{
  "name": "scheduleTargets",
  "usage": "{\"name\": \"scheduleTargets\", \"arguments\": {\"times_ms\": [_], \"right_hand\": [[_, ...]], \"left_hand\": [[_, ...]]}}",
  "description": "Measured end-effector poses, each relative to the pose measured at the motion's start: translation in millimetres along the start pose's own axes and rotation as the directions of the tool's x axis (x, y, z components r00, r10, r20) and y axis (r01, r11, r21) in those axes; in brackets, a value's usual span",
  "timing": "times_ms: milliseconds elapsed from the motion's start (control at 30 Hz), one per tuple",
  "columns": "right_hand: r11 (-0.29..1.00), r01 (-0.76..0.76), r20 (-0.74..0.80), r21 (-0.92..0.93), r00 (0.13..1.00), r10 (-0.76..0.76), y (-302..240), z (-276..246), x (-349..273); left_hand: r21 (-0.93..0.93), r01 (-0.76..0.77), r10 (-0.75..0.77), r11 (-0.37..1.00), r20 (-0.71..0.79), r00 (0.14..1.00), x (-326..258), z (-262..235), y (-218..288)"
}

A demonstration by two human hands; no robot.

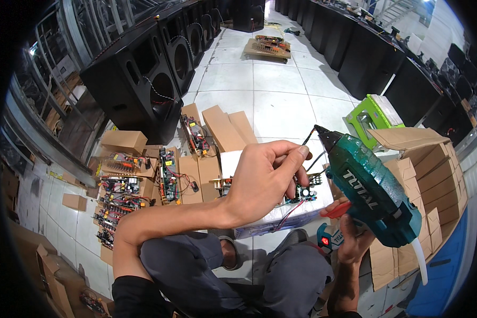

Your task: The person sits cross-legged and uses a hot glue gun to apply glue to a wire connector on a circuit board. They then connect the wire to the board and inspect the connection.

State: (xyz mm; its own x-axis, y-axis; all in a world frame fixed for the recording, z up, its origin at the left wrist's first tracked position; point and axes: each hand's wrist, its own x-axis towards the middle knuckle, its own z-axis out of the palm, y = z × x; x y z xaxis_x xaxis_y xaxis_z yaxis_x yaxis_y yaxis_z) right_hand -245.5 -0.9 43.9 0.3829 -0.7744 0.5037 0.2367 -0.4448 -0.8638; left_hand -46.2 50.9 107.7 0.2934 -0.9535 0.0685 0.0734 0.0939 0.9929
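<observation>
My right hand (352, 238) is wrapped round the handle of a teal hot glue gun (380, 186), with fingers at its red trigger (338, 210). A white glue stick (420, 261) sticks out of the gun's rear end. Pinched between the thumb and fingers of my left hand (267, 172) is a thin black wire (308, 138). Its raised end is close to the gun's dark nozzle (319, 130); whether they touch I cannot tell. Below my left hand, partly hidden by it, a circuit board (308, 193) lies on a white box (249, 230).
Several circuit boards (168, 175) on cardboard lie to the left. An opened carton (445, 180) with cardboard pieces stands right, near a green step stool (375, 116). Black speaker cabinets (130, 79) line the left, more black cabinets (368, 53) the right. Boards on cardboard (270, 46) lie farther ahead.
</observation>
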Motion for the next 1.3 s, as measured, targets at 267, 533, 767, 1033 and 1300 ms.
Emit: {"name": "scheduleTargets", "arguments": {"times_ms": [267,533,767,1033,1300], "right_hand": [[0.999,0.007,-0.039,0.041,0.999,-0.005,1.9,-1.1,-3.1],[0.998,0.056,-0.031,0.016,0.998,-0.056,5.2,-1.5,-4.3],[0.999,0.05,-0.039,0.014,0.998,-0.05,3.6,-1.1,-3.9],[0.995,0.039,0.049,-0.087,0.998,-0.035,5.3,-9.6,-4.4],[1.0,-0.011,-0.006,-0.015,1.0,0.011,-4.3,-2.8,-4.5]], "left_hand": [[0.008,-0.039,0.039,0.999,-0.006,0.999,0.7,-0.3,-0.2],[0.007,-0.047,0.047,0.999,-0.006,0.999,0.5,-0.6,-0.5],[-0.004,-0.049,0.048,0.999,-0.019,0.999,0.5,0.1,0.6],[-0.014,-0.066,0.066,0.998,-0.014,0.998,2.6,-0.9,-5.1],[-0.018,-0.083,0.082,0.996,-0.025,0.996,4.2,-1.0,-7.1]]}}
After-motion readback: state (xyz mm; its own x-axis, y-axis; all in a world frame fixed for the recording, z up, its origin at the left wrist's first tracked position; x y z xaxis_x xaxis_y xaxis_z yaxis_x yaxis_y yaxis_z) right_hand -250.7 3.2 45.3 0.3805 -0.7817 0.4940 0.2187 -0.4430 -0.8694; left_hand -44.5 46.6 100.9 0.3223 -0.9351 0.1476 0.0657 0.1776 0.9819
